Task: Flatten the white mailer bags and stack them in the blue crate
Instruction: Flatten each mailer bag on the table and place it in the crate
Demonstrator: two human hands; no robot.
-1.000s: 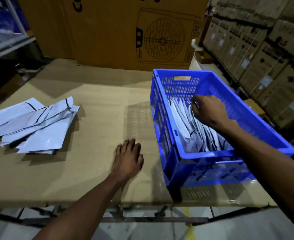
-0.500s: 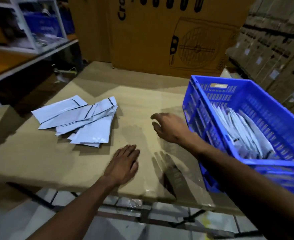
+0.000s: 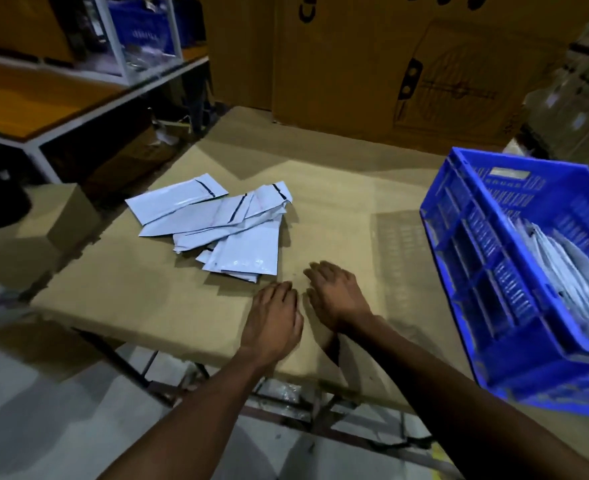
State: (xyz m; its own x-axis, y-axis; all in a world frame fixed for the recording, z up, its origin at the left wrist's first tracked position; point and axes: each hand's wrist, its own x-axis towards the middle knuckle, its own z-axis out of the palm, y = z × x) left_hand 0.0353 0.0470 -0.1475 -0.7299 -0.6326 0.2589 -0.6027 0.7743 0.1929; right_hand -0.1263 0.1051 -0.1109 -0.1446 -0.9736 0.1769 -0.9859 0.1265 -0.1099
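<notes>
Loose pile of white mailer bags (image 3: 216, 230) on the cardboard-covered table (image 3: 338, 188), fanned and overlapping, long axes mostly running from near-left of the pile up to its far-right; the bottom bag sits squarer with a short edge facing the person. More mailer bags (image 3: 559, 271) already stand on edge inside the blue crate (image 3: 487, 258), well to the right of the pile. Left hand (image 3: 274, 320) flat on the table just in front of the pile's near corner, fingers straight and together, holding nothing. Right hand (image 3: 336, 296) beside it, a bit further from the pile, fingers loosely spread, empty, apparently hovering or lightly touching the table, cannot tell which. Pile lies ahead and slightly left of both hands; left hand nearer, so it probably takes the next bag. Big cardboard box (image 3: 407, 64) behind the pile, white shelf (image 3: 88, 95) to its far left
</notes>
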